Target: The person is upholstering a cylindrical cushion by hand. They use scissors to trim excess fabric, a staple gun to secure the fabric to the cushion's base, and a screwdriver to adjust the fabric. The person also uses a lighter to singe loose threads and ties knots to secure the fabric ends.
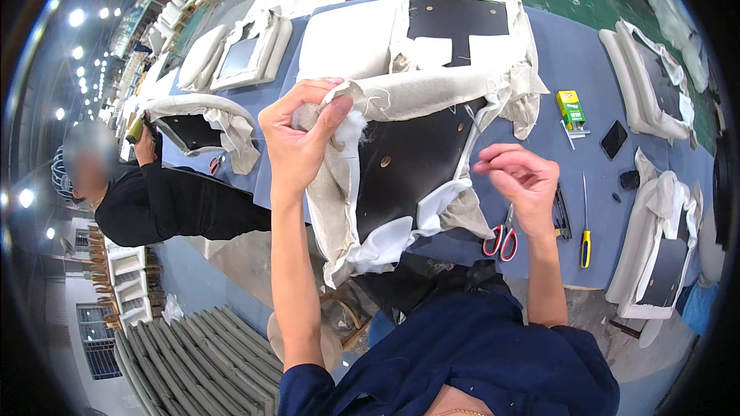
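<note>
In front of me a seat cushion [416,142] stands with its black underside board showing and loose beige fabric around its edges. My left hand [301,127] is closed on the beige fabric [344,100] at its upper left corner, where white stuffing pokes out. Just off the cushion's right edge, my right hand [524,177] has its fingers curled together. A thin, light line [475,119] runs from the cushion's edge toward those fingertips; whether it is thread or a slim tool, I cannot tell. Red-handled scissors [501,240] lie below my right hand.
On the blue table are a yellow-handled screwdriver [586,249], a green-yellow box [570,110], a phone [613,139] and a black stapler-like tool [561,212]. More cushions stand behind [347,38] and at right [659,262]. A co-worker in black [177,204] works at left.
</note>
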`<state>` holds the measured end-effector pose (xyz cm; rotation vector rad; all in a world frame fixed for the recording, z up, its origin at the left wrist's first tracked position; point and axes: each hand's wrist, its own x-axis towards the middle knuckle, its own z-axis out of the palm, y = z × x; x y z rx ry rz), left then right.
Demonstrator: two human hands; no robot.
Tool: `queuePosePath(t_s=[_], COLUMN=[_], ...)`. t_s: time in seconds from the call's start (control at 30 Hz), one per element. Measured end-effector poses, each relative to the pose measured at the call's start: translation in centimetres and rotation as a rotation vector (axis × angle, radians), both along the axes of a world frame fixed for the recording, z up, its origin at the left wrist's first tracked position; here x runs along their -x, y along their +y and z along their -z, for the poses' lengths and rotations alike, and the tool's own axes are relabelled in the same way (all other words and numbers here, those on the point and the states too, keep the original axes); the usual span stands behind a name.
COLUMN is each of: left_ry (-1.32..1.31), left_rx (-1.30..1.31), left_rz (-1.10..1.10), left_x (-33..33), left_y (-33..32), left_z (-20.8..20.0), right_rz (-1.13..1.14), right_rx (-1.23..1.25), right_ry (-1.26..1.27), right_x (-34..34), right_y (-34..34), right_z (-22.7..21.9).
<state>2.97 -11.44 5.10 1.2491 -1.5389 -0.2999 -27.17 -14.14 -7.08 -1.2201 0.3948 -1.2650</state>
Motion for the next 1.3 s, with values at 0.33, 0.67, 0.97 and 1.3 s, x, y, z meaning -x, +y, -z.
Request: queuePosePath(t_s=[0.33,0.67,0.97,1.3], left_ry=[0.024,0.044,-0.143,-0.062], left_rx=[0.018,0.016,0.109,0.097], left_rz=[0.041,0.049,0.021,-0.011], left_x=[0.6,0.8,2.5,3.2], left_y=[1.4,2.8,4.2,4.6], left_z=[-0.2,-0.4,-0.6,-0.5], right_rz=[0.173,0.585,0.613,0.563], right_rx=[0.398,0.564,0.494,0.482], right_ry=[0.384,0.502,0.405,0.490], right_x=[-5.4,-7.8,-8.6,-6.5], right_y=[1.4,2.7,4.2,5.2], right_z=[-6.8,-7.1,-6.7,-6.6])
